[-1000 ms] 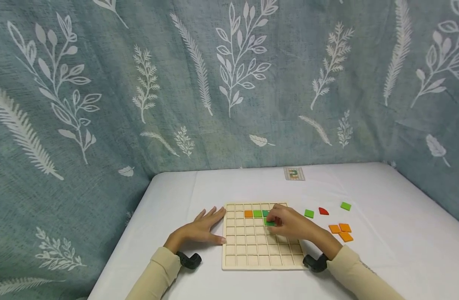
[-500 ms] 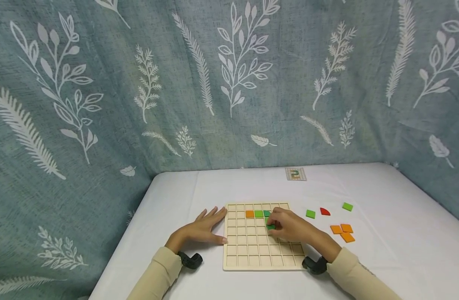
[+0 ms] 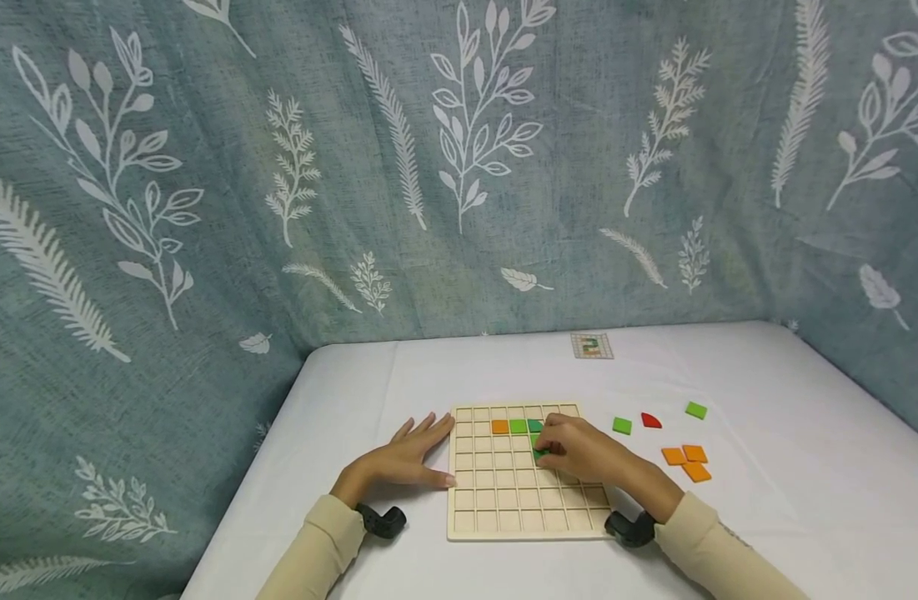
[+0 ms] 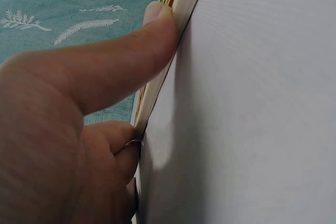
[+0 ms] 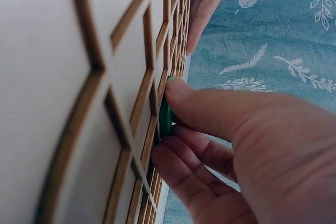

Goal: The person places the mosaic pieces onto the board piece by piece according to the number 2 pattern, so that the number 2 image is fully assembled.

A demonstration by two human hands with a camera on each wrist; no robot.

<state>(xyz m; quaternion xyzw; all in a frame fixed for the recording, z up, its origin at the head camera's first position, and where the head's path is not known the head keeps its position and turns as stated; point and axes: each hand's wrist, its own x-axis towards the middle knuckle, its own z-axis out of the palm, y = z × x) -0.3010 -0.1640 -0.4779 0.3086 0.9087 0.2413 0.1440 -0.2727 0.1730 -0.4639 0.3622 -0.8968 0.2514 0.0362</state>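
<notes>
A pale gridded board (image 3: 508, 522) lies on the white table. My left hand (image 3: 404, 457) rests along the board's left edge, fingers spread, its thumb touching the rim. On the board my right hand (image 3: 579, 448) pinches a green tile (image 5: 166, 114) between thumb and fingers; the right wrist view shows the tile at a grid cell, partly hidden by the fingertips. An orange tile (image 3: 499, 427), a light green tile (image 3: 518, 427) and a darker green piece (image 3: 534, 426) sit in one row of cells. Just below that row, another green tile is partly covered by my right hand.
Right of the board lie two light green tiles (image 3: 622, 426), a red quarter-round piece (image 3: 651, 421) and three orange tiles (image 3: 696, 472). A small card with a coloured grid pattern (image 3: 592, 346) lies near the table's back edge. A patterned curtain (image 3: 428, 167) hangs behind.
My right hand has shifted slightly toward the near side, from the green tile below the row to the darker-looking green tile one cell nearer. My left hand has stayed at the board's edge.
</notes>
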